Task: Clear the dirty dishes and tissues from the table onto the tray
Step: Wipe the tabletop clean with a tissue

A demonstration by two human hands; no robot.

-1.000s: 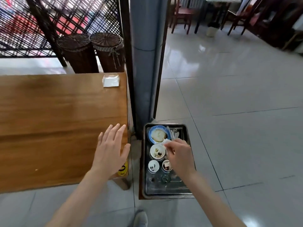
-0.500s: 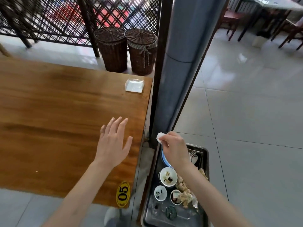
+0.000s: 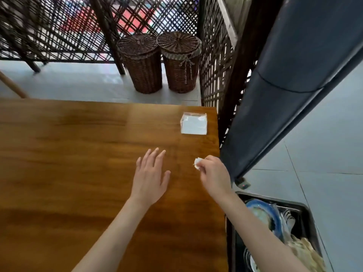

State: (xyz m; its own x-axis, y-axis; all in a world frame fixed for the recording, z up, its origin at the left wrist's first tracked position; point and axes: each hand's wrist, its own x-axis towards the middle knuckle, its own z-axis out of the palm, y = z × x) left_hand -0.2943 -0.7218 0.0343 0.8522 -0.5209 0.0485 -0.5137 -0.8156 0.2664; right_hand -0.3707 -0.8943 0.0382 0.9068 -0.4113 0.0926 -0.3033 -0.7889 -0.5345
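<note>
1. Dark lattice screens (image 3: 157, 26) and 2 brown woven lidded baskets (image 3: 159, 61) stand behind a glossy brown wooden table (image 3: 78, 154), with a thick blue-grey pipe (image 3: 284, 99) slanting down past its right edge.
2. Over the tabletop the right hand (image 3: 215, 175) pinches a small crumpled white tissue (image 3: 198, 163) between thumb and curled fingertips; the left hand (image 3: 150, 177) hovers flat beside it, fingers straight and slightly spread, holding nothing.
3. Low to the right of the table sits a dark rectangular metal tray (image 3: 306, 209) on the floor, already carrying a blue-rimmed dish (image 3: 263, 214), more crockery and wadded tissues.
4. A clear-wrapped square pack of white napkins (image 3: 194, 123) lies near the far right corner; it looks clean, so probably stays.
5. Judging by this, the step is dealing with the pinched tissue: keep the pinch firm, carry it right, and release only above the tray.
6. Open room lies between the table edge and tray; the pipe crowds the far right, so the near path is safer.
</note>
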